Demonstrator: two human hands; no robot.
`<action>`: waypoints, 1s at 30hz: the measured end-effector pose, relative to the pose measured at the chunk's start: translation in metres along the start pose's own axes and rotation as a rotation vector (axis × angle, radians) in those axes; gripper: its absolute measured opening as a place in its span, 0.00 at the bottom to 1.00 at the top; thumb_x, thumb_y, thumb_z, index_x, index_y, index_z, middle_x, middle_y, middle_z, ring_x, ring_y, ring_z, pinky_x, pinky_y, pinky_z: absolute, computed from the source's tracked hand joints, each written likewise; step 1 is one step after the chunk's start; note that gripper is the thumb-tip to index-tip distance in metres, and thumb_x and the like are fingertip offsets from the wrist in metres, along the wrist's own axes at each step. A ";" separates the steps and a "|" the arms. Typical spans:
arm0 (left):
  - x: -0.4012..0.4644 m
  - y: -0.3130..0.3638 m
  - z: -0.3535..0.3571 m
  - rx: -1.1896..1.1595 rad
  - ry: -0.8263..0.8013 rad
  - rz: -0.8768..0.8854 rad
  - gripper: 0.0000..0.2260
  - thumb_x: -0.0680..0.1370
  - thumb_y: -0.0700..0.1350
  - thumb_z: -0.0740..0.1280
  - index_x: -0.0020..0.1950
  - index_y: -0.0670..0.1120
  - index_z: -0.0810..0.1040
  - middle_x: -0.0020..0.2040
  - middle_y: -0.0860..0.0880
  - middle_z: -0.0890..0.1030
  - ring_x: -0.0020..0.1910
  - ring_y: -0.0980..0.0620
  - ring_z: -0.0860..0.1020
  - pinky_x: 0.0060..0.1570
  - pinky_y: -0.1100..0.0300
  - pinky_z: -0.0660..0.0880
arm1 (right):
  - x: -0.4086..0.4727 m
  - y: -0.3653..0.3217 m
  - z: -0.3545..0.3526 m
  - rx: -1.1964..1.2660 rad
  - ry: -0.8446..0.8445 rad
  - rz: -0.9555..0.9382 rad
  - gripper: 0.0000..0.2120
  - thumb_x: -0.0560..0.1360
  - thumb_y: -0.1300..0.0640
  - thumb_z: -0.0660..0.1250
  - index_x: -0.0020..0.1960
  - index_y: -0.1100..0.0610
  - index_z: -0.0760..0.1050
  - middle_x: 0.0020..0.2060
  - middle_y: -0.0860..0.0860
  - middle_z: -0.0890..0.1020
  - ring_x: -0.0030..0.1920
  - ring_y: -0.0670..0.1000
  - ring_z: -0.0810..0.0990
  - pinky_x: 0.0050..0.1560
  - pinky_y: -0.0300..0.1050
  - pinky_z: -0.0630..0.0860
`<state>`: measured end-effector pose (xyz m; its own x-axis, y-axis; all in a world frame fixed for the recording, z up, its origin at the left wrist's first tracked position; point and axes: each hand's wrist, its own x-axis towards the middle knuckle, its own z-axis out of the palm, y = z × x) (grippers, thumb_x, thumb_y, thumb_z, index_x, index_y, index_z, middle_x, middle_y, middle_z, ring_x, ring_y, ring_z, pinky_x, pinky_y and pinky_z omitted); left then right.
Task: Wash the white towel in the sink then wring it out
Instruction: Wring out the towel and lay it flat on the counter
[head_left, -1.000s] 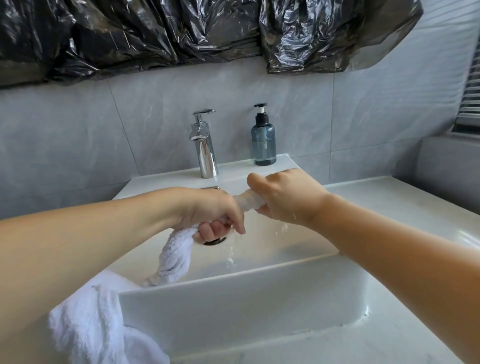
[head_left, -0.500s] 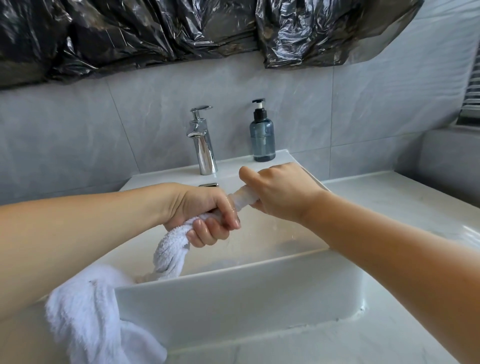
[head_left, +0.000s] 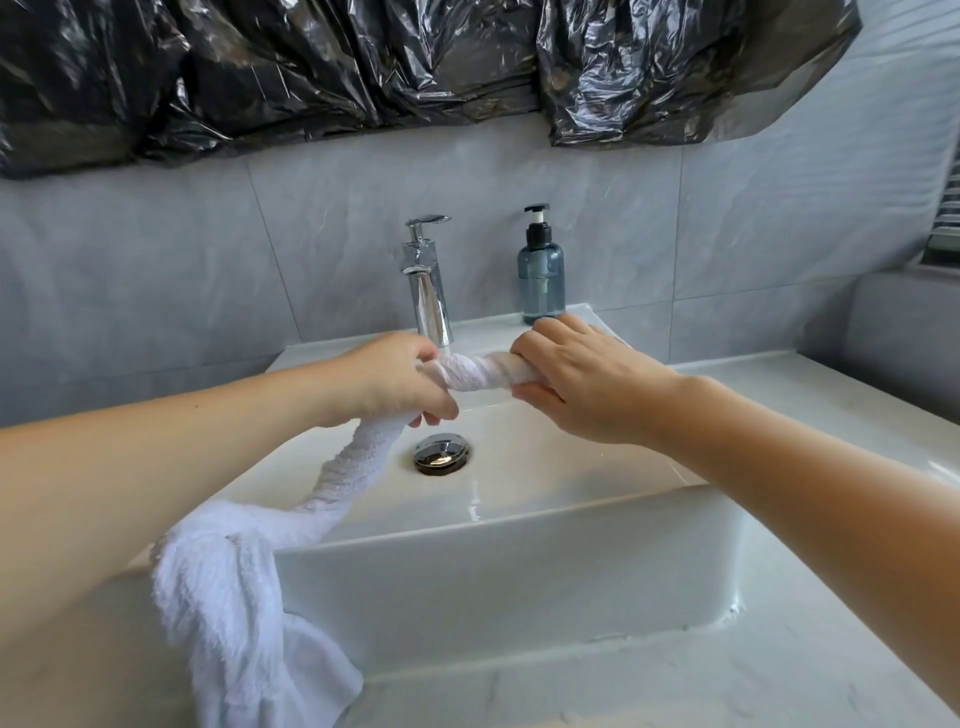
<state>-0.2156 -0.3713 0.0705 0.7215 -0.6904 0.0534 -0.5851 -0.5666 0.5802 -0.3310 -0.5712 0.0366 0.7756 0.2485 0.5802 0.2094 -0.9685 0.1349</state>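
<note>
White towel (head_left: 234, 587): loose end hangs over the left front rim of the sink (head_left: 498, 566), outside the basin; its twisted section rises across the basin to both hands; left hand (head_left: 400, 382) grips the twist, fingers curled round it; chrome tap (head_left: 428, 291) and drain plug (head_left: 441, 453) at centre; right hand (head_left: 582, 379) grips the other end; soap bottle (head_left: 540, 280) stands behind it on the sink ledge.

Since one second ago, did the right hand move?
Yes. The right hand went up and back toward the soap bottle, now just below its base.
</note>
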 end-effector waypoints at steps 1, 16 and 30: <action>-0.005 -0.009 -0.003 -0.001 -0.061 -0.013 0.11 0.66 0.44 0.78 0.44 0.44 0.79 0.35 0.49 0.84 0.35 0.50 0.80 0.39 0.58 0.74 | 0.001 -0.001 -0.003 -0.016 -0.001 -0.003 0.12 0.78 0.48 0.64 0.54 0.57 0.72 0.48 0.51 0.72 0.49 0.55 0.70 0.52 0.48 0.68; -0.043 -0.010 -0.027 1.048 0.651 0.915 0.09 0.67 0.44 0.65 0.46 0.47 0.71 0.33 0.46 0.75 0.27 0.42 0.75 0.22 0.58 0.66 | -0.021 -0.045 -0.075 0.390 -0.693 0.572 0.12 0.76 0.47 0.65 0.58 0.48 0.73 0.55 0.54 0.74 0.48 0.55 0.76 0.52 0.49 0.72; -0.056 0.042 -0.028 1.141 0.757 1.173 0.09 0.73 0.33 0.57 0.49 0.44 0.70 0.37 0.45 0.73 0.33 0.45 0.71 0.30 0.53 0.69 | -0.006 -0.062 -0.069 1.192 -0.660 0.467 0.19 0.69 0.52 0.65 0.52 0.64 0.80 0.52 0.61 0.84 0.56 0.58 0.82 0.66 0.51 0.73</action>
<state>-0.2703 -0.3433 0.1150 -0.4088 -0.7693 0.4910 -0.5653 -0.2089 -0.7980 -0.3895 -0.5133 0.0804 0.9706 0.2008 -0.1324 -0.0279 -0.4529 -0.8911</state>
